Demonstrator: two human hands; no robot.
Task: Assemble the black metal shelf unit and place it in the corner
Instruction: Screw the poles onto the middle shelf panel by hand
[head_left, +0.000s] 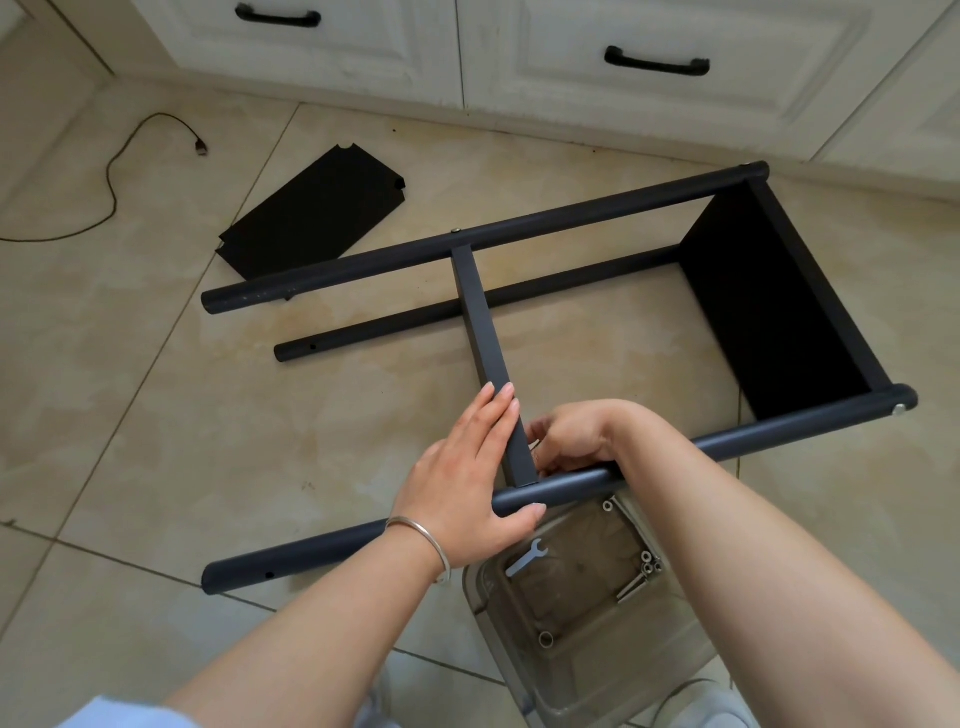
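The frame (519, 291) lies on its side on the floor (130, 415), filling the middle of the view from 9 to 3 o'clock, and in my judgement the job is about half done. Four posts are in place: an end panel (769, 306) at 3 o'clock is already fixed between them, and a middle shelf (480, 332), seen edge-on, is bolted to the far post (519, 226) at 12 o'clock. The near end of that shelf meets the near post (779, 434) at the centre, and this joint appears to be the one in hand. The left hand (467, 488) lies flat with fingers straight along the shelf edge, thumb hooked under the post, steadying both. The right hand (566, 441) curls in beside the joint, fingertips pinching something small there; what it is I cannot tell. One loose panel (311, 213) at 10 o'clock still waits to be fitted at the open ends of the posts at 9 o'clock. A clear tub (597, 649) at 6 o'clock holds a spanner (525, 557) and spare bolts (641, 577). Moving the unit to the corner is not yet done. No brand, label or writing can be read anywhere.
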